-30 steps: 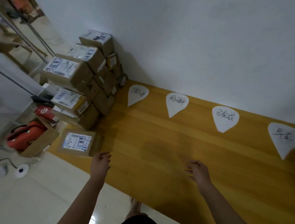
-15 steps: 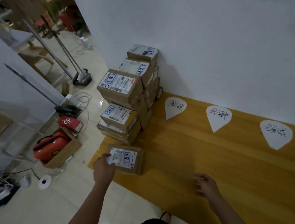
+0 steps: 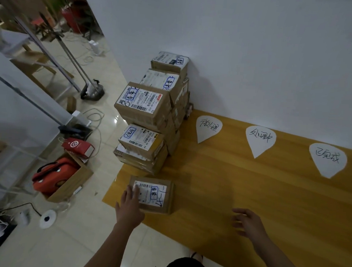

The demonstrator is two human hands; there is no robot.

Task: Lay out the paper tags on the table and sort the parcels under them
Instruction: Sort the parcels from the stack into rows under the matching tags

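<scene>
Three white teardrop paper tags lie along the far side of the wooden table (image 3: 250, 193): the left tag (image 3: 208, 128), the middle tag (image 3: 260, 140) and the right tag (image 3: 327, 159). A stack of cardboard parcels (image 3: 148, 118) rises at the table's left end against the wall. One flat parcel (image 3: 157, 195) with a white label lies alone near the front left corner. My left hand (image 3: 130, 206) rests on its left edge with fingers laid over the label. My right hand (image 3: 248, 223) hovers over the table, fingers loosely spread, holding nothing.
Left of the table, on the tiled floor, stands an open carton with a red bag (image 3: 54, 176) and a red box (image 3: 78, 146). Cables, a stand base (image 3: 92, 91) and a white round object (image 3: 47, 218) lie around. The white wall runs behind the table.
The view has swung left, so the fourth tag has left the frame. My left hand has reached forward onto the lone parcel. My right hand stays low over the table.
</scene>
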